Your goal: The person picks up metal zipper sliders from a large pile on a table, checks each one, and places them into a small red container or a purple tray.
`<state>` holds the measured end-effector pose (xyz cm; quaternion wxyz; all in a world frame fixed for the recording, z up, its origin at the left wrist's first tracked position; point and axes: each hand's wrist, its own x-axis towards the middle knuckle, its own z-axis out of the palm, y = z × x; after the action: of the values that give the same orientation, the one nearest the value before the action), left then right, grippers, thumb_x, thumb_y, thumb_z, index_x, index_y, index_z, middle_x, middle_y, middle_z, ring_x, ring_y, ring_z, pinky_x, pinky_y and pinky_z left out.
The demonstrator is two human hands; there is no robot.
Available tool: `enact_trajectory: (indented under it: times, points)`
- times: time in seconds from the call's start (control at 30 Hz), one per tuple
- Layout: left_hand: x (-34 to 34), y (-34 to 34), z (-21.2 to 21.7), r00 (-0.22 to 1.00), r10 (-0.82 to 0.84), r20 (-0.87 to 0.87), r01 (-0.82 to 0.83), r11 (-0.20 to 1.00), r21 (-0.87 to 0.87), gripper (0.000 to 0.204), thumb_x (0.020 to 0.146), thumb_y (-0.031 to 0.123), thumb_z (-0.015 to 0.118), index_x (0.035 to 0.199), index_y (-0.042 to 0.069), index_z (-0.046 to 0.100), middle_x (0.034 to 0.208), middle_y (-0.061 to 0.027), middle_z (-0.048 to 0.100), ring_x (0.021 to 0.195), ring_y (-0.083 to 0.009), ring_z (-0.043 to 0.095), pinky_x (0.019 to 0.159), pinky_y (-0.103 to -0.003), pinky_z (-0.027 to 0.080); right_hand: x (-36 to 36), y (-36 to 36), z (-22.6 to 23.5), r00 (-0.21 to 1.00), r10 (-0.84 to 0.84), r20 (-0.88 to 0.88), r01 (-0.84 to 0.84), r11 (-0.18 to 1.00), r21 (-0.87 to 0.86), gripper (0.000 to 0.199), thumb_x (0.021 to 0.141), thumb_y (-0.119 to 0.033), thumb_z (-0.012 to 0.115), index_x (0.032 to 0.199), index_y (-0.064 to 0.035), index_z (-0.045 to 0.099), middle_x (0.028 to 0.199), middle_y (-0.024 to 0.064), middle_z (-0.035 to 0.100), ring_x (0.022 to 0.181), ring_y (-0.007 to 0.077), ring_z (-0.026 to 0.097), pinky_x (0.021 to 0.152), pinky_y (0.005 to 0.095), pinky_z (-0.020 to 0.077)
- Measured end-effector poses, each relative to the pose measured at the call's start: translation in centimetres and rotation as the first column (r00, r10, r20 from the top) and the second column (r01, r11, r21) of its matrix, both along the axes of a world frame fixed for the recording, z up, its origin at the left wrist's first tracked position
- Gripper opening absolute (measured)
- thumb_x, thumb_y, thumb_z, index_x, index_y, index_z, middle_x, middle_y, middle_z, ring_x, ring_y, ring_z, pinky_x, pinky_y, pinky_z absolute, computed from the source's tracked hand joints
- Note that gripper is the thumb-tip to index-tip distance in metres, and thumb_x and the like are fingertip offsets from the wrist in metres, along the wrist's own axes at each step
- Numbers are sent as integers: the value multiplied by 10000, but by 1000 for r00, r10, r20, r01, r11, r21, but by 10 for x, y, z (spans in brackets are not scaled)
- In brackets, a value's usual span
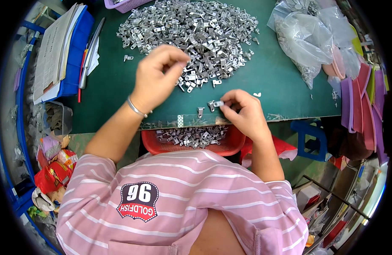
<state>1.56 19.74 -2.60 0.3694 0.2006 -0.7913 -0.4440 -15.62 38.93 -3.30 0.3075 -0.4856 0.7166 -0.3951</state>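
A big heap of small silvery metal brackets (204, 32) covers the far middle of the green table. My left hand (155, 78), with a bangle at the wrist, hovers over the heap's near left edge. Its thumb and forefinger come together in a pinch, and anything between them is too small or hidden to name. Nearer the table's front edge, my right hand (247, 112) pinches a metal bracket (219, 103) between thumb and forefinger. Just left of it, a loose bracket (200, 111) lies on the tabletop, and another (211, 106) sits beside the held one.
Below the table edge, a red basket (236, 146) holds more brackets. Clear plastic bags (304, 42) of small parts lie at the far right. A blue tray (77, 55) with papers stands on the left. Purple and pink bins (361, 106) are at the right, near a blue stool (310, 140).
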Motion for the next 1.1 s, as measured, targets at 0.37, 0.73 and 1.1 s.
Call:
enact_trajectory:
  times: [0.37,0.73,1.1]
  points:
    - [-9,29,-23,961,-21,277,145,888,-436,217,742,9,766,948,22,699,917,-109,577,824,-280,601,725,-375,502,6,-33,-21,811,-156,-564,11,968,-252,118,816,-64,721,917,-38,665,879,113,575,878,317,606,728,438,505]
    - [-3,39,-13,995,-51,82,52,999,-2,120,828,-61,693,930,-9,660,929,-68,635,756,-118,631,663,-258,531,-1,-6,-5,965,-209,158,202,978,56,148,947,-108,629,941,34,672,838,125,672,740,196,631,699,330,504]
    - [19,49,-16,997,-18,-77,76,502,862,180,934,16,649,1100,-52,637,964,-143,716,802,-188,721,706,-277,596,21,-35,-8,884,-132,-448,27,972,-233,83,826,-73,711,868,-6,687,859,133,622,846,353,613,768,448,494]
